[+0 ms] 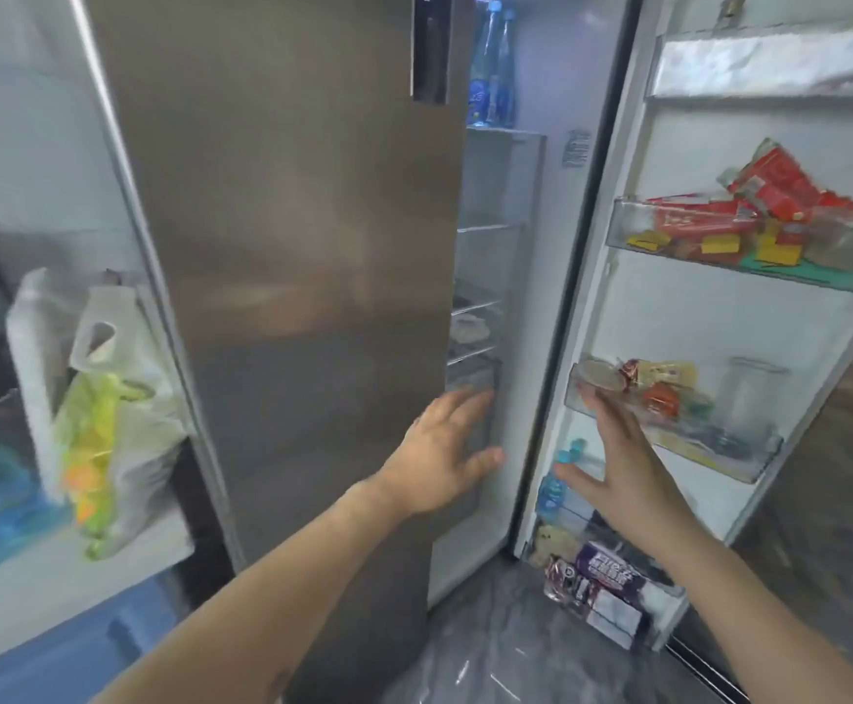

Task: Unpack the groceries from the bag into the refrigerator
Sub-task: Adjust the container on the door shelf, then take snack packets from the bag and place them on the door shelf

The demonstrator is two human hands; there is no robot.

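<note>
Door bin [632,238] — red packets [769,195]; bag [119,398] — groceries, on the counter.

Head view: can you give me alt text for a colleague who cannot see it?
Both bare hands, left and right, reach open and empty toward a steel refrigerator with its right door open. A white plastic grocery bag stands on the counter at left.

Two bare forearms, left hand [442,449] and right hand [617,464] ungloved (no sleeves visible).
</note>
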